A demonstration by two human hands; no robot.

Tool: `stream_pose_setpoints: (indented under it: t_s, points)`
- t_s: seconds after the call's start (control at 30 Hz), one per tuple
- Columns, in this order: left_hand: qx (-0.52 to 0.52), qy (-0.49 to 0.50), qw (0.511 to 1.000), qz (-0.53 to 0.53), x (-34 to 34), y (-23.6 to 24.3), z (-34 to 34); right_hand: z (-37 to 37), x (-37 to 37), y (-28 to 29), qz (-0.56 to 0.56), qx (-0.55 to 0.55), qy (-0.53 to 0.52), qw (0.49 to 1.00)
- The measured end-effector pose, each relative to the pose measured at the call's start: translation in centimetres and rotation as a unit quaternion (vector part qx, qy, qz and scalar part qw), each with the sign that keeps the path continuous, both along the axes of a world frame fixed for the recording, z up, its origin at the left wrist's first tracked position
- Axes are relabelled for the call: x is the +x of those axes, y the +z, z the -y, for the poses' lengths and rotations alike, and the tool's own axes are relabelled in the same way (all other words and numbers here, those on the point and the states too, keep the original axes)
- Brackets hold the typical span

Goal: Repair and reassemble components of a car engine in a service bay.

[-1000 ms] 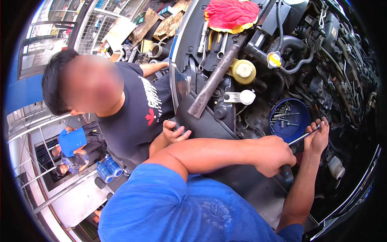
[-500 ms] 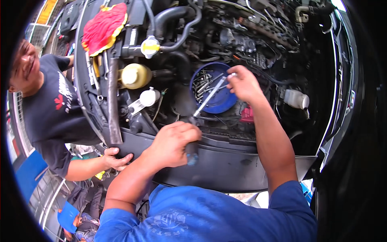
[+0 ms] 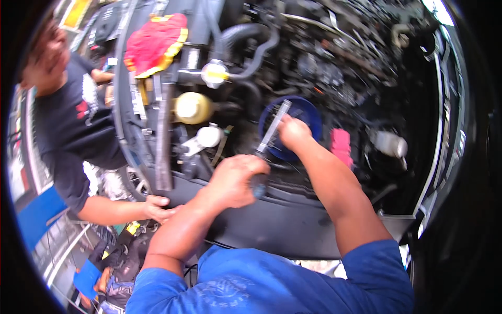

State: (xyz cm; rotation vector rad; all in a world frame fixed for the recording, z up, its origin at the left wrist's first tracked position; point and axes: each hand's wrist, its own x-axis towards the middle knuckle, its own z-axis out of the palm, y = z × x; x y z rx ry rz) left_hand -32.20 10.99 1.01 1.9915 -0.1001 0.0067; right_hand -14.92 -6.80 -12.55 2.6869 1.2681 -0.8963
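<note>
My left hand (image 3: 236, 180) is closed around the dark, blue-ended handle of a hand tool with a long silver bar (image 3: 273, 130). The bar slants up and away, over a blue bowl (image 3: 315, 121) resting in the engine bay. Down in that bowl is my right hand (image 3: 295, 134), beside the bar; its fingers are blurred and partly hidden, so I cannot make out what they touch. Blur also obscures the bowl's contents.
A red cloth with yellow edging (image 3: 157, 46) and several tools lie at the left. Nearby are a yellowish reservoir (image 3: 192, 108) and a long dark metal strip (image 3: 164, 141). A co-worker's hand (image 3: 159, 208) rests at the front edge. A red part (image 3: 341, 147) sits right of the bowl.
My right hand has left the bar's far tip and dropped into the blue bowl. My left hand keeps its grip on the tool. The whole view has shifted slightly.
</note>
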Motion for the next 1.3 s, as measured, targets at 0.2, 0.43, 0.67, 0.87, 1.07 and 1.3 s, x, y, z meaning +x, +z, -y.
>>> stream_pose_setpoints:
  t_s: [0.2,0.43,0.67,0.87,1.07,1.3]
  points:
    - [-0.019,-0.024,0.999,-0.039,1.4,-0.9,0.5,-0.7,-0.6,-0.3,0.022,-0.019,0.033,0.999]
    - [-0.019,-0.039,0.998,-0.035,3.5,-1.9,1.1,-1.0,-0.5,-0.6,0.03,-0.054,0.067,0.996]
    - [-0.014,-0.056,0.997,-0.056,3.8,-2.1,0.4,-2.1,-0.1,1.4,-0.056,-0.087,-0.038,0.994]
    - [-0.032,-0.036,0.994,-0.097,4.5,-2.5,0.9,-0.2,-0.2,5.2,-0.02,-0.159,0.069,0.985]
    - [-0.027,-0.071,0.974,-0.212,6.8,-3.4,2.2,1.1,1.5,9.9,-0.065,-0.202,0.068,0.975]
    - [-0.021,-0.077,0.97,-0.231,7.2,-6.1,3.7,1.6,1.6,8.7,-0.089,-0.196,0.053,0.975]
